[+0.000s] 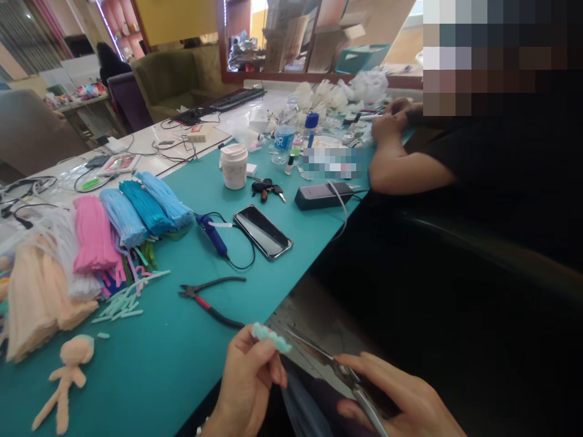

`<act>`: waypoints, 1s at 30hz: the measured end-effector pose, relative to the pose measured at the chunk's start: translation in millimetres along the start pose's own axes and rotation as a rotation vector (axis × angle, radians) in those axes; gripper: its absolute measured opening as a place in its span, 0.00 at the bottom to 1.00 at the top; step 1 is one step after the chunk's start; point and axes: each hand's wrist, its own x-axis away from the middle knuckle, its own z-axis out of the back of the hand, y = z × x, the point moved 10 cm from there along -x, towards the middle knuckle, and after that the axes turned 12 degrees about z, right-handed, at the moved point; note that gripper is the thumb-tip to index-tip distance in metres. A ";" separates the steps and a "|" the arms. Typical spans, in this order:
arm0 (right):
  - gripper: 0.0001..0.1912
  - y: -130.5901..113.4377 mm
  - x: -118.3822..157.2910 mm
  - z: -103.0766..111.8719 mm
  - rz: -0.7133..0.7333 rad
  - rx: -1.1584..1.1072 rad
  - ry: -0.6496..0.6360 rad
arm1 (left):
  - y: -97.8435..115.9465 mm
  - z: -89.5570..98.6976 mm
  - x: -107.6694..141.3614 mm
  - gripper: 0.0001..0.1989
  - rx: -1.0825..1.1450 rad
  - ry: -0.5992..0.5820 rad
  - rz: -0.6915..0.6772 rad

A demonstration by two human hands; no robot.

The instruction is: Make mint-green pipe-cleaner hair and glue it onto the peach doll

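Observation:
Pinched between the thumb and fingers of my left hand (252, 373) is a twisted mint-green pipe cleaner piece (272, 338). My right hand (392, 388) grips metal scissors (339, 367), whose blades point toward that piece with a small gap between. Both hands are over the table's front edge. Left of them lie pliers with red and black handles (209, 300), jaws facing left. A peach doll figure (68, 376), with a little mint on its head, rests at the lower left. Several cut mint pipe cleaner pieces (121, 303) lie behind it.
Bundled pipe cleaners (95, 233) line the left side. A blue corded tool (212, 235), phone (264, 232), keys (268, 190), lidded cup (234, 167) and power strip (323, 194) occupy the green mat (150, 376). At the right sits another person (414, 164), hands over the table.

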 end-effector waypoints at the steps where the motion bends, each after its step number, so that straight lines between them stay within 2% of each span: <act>1: 0.20 0.6 -0.4 0.6 0.001 0.007 0.001 | -0.1 -0.7 0.1 0.15 0.000 -0.004 0.009; 20: 0.17 -8.8 -3.9 -4.3 0.091 0.031 0.018 | -10.6 -5.9 -0.5 0.18 0.120 -0.042 0.104; 30: 0.17 -15.1 -3.7 -4.8 0.096 0.056 0.081 | -9.3 -2.1 -0.5 0.17 0.148 -0.014 0.057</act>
